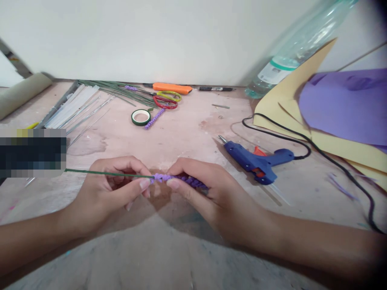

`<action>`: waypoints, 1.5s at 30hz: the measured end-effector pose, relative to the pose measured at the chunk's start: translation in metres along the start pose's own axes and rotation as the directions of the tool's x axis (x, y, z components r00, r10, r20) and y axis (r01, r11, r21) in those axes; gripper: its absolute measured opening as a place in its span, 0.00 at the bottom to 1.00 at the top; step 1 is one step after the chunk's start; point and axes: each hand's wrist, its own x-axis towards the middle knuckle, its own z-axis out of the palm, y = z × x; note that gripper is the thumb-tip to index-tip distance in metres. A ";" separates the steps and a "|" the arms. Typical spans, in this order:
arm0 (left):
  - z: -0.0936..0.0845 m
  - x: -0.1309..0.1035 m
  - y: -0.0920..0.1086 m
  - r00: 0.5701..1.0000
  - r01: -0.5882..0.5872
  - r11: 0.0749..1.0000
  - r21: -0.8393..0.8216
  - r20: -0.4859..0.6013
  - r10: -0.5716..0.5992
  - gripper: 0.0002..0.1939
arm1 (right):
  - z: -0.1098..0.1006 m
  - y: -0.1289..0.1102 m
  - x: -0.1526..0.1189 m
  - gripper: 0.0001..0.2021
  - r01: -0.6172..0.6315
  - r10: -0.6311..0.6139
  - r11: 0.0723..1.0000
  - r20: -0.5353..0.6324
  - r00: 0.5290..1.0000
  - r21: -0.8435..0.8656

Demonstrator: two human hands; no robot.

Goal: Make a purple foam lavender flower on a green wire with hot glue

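Observation:
Between my two hands a green floral wire stem [121, 174] lies level, its right part covered with curled purple paper strip [162, 177]. My left hand [110, 187] pinches the stem with thumb and index finger at the left end of the purple part. My right hand [208, 187] is closed round the purple-covered part, thumb and index finger just right of the left fingertips. Inside the right palm the far end of the purple part is partly hidden. To the right of my right hand a blue glue gun [252, 159] lies on its side.
Red-and-yellow scissors [165, 100], green floral tape [141, 117], a purple wrapped stem [155, 117] and an orange cutter [172, 88] lie behind. Glue sticks [71, 106] and green wires are back left. A plastic bottle [273, 72], purple paper [344, 104] and a black cord [332, 157] occupy the right.

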 end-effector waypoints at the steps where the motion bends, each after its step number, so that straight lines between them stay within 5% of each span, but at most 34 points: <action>1: 0.000 0.000 0.000 1.000 0.003 1.000 0.000 0.000 -0.003 0.07 | 0.000 0.000 0.000 0.08 0.000 0.000 1.000 0.001 1.000 0.002; 15: 0.005 -0.002 0.002 0.996 -0.039 0.997 0.060 -0.075 0.043 0.05 | -0.002 0.002 -0.002 0.05 0.045 -0.045 0.998 0.014 0.999 -0.048; 20: 0.005 -0.003 0.002 0.996 -0.026 0.998 0.054 -0.080 0.030 0.01 | -0.003 0.003 -0.002 0.06 0.146 -0.144 0.977 0.023 0.989 -0.158; 25: 0.010 0.000 0.007 0.989 -0.042 0.984 0.171 -0.131 0.065 0.09 | -0.003 0.004 -0.005 0.08 0.244 -0.252 0.910 0.022 0.968 -0.335; 45: 0.008 -0.002 0.004 0.990 -0.022 0.985 0.171 -0.137 0.046 0.07 | 0.001 0.007 -0.005 0.09 0.248 -0.291 0.834 -0.012 0.957 -0.493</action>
